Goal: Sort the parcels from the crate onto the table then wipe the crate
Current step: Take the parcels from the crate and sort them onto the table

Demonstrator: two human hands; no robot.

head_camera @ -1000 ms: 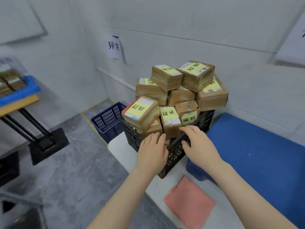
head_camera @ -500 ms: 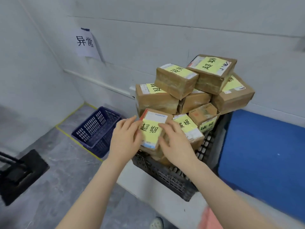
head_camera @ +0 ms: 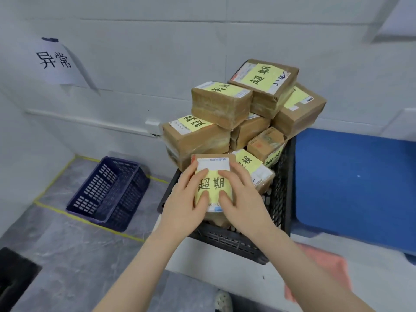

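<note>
A black slotted crate (head_camera: 238, 243) stands on the white table (head_camera: 369, 287), heaped with several brown taped parcels bearing yellow labels. The front parcel (head_camera: 213, 174) is held between both hands above the crate's near left corner. My left hand (head_camera: 184, 203) grips its left side and my right hand (head_camera: 244, 203) grips its right side, thumbs on the yellow label. Behind it the pile rises, topped by a large parcel (head_camera: 263, 86) and a second parcel (head_camera: 221, 103).
A pink cloth (head_camera: 326, 266) lies on the table to the right of my right arm. A blue mat (head_camera: 355, 183) covers the table beyond. An empty dark-blue basket (head_camera: 108, 194) sits on the floor inside yellow tape lines. A paper sign (head_camera: 55, 60) hangs on the wall.
Both hands left the crate's rim and took hold of the front parcel, which now faces up toward me. The view has closed in on the crate.
</note>
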